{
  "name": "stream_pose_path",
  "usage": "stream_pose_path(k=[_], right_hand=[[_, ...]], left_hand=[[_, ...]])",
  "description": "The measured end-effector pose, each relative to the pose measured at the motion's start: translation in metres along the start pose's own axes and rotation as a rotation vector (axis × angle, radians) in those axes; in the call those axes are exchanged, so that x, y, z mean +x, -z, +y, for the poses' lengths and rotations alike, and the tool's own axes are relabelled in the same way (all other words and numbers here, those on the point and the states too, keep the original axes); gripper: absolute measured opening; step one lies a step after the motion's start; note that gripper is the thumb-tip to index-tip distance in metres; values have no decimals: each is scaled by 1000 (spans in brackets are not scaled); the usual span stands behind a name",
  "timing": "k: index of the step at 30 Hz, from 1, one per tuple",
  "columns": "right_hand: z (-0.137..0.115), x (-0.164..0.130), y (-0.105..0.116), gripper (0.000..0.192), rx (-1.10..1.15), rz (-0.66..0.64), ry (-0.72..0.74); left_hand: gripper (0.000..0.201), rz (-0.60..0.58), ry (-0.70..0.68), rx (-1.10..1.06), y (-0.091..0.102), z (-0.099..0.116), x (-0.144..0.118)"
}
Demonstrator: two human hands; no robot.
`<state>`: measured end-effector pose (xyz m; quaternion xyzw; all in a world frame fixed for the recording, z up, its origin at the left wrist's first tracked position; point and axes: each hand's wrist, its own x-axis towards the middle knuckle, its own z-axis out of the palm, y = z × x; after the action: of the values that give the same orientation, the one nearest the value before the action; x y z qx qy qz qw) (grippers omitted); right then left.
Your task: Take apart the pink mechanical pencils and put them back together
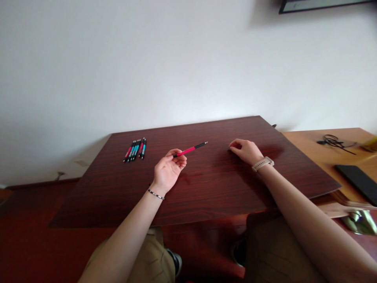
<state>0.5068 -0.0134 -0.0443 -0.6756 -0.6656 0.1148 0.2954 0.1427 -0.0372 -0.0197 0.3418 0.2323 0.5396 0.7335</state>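
Observation:
My left hand (169, 169), palm turned up, grips a pink and black pen (188, 150) between thumb and fingers above the table. The pen's silver tip points right and slightly away from me. My right hand (245, 151) is at the right part of the dark wooden table (203, 196), its fingers curled and its thumb close to the index finger. Nothing shows in it. Several pink and turquoise pens with black ends (134, 150) lie side by side at the table's far left, in two groups with a narrow gap.
A lighter wooden surface (306, 143) adjoins on the right, bearing a coiled black cable (335, 142) and a flat black object (357, 182). Below it is a shiny greenish item (361, 222). A white wall (176, 67) stands behind the table, with a dark-framed panel (324, 6) at upper right.

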Motion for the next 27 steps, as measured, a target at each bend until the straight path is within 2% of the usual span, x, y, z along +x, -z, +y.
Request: stream_pose_path(k=[5, 9, 12, 15, 17, 19, 21, 27], right_hand=[[4, 0, 0, 30, 12, 54, -14], [8, 1, -2, 20, -21, -5, -4], [1, 2, -3, 20, 31, 20, -14], [-15, 2, -2, 28, 355, 15, -10], [-30, -1, -1, 35, 671, -29, -16], [-46, -5, 1, 41, 890, -75, -14], [-61, -11, 4, 41, 963, -118, 26], [-95, -24, 10, 41, 917, -140, 153]], left_hand=[[21, 11, 0, -4, 1, 0, 0], [20, 16, 0, -13, -1, -1, 1], [19, 12, 0, -21, -2, -2, 2], [19, 8, 12, -23, -3, -2, 2], [19, 7, 16, -22, -2, -2, 1], [20, 3, 13, -21, -1, -2, 1], [20, -2, 14, -17, -1, -2, 1], [18, 14, 27, 0, -4, -3, 1]])
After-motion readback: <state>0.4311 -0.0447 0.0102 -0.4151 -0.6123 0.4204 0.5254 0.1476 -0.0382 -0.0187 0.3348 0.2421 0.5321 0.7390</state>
